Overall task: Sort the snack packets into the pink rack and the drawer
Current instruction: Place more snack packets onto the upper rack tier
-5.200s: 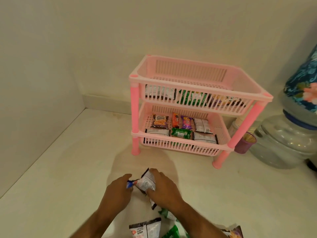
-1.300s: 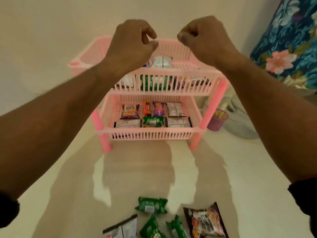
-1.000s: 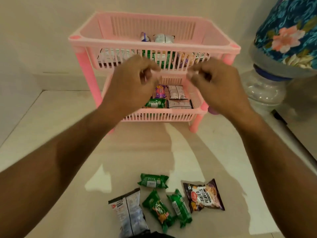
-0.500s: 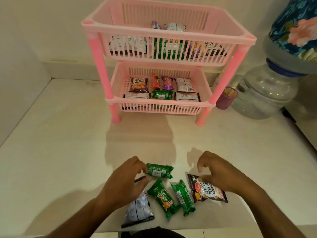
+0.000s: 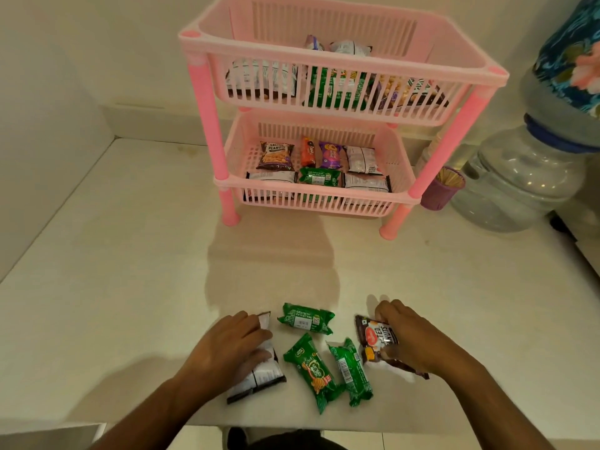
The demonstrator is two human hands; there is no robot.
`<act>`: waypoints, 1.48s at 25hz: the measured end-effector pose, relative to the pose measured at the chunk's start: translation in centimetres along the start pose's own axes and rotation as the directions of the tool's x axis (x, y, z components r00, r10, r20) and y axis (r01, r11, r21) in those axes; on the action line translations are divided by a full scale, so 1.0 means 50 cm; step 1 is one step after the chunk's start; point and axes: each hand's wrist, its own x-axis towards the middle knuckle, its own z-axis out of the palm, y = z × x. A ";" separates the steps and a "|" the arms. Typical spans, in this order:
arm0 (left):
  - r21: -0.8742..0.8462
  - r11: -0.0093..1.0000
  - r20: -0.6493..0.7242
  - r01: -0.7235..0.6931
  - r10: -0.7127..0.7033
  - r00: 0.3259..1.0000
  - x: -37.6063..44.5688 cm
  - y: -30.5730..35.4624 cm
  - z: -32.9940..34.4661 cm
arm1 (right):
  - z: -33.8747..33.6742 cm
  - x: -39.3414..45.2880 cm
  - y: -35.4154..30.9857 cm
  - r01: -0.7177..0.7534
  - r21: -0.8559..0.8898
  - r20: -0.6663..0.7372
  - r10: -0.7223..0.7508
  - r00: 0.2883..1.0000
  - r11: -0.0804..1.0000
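Counter stock: three green packets [image 5: 305, 319]. My left hand [image 5: 227, 349] grips one white packet [image 5: 259, 375]; my right hand [image 5: 412, 339], at three o'clock, pinches one "SALTED PEANUTS" packet [image 5: 378, 336].

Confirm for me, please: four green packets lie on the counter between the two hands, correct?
Not quite: the head view shows three green packets, not four, on the counter between the left hand and right hand.

Home kitchen corner: pale stone counter [image 5: 130, 254], water jar [image 5: 516, 180] under floral cover [image 5: 571, 50] at right, toothpick cup [image 5: 443, 190], pink snack rack [image 5: 324, 131].
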 end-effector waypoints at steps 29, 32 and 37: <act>-0.013 0.708 0.102 0.706 -0.702 0.705 0.112 -0.054 0.009 | 0.013 0.147 -0.054 -0.109 0.087 -0.395 0.135 0.909 0.990; -0.057 0.745 0.058 0.665 -0.662 0.747 0.117 -0.057 0.000 | -0.012 0.136 -0.066 -0.085 0.188 -0.369 0.150 0.917 0.979; -0.131 0.881 -0.048 0.454 -0.463 0.885 0.157 -0.020 -0.086 | -0.115 0.101 -0.095 0.030 0.343 -0.372 0.107 0.922 0.939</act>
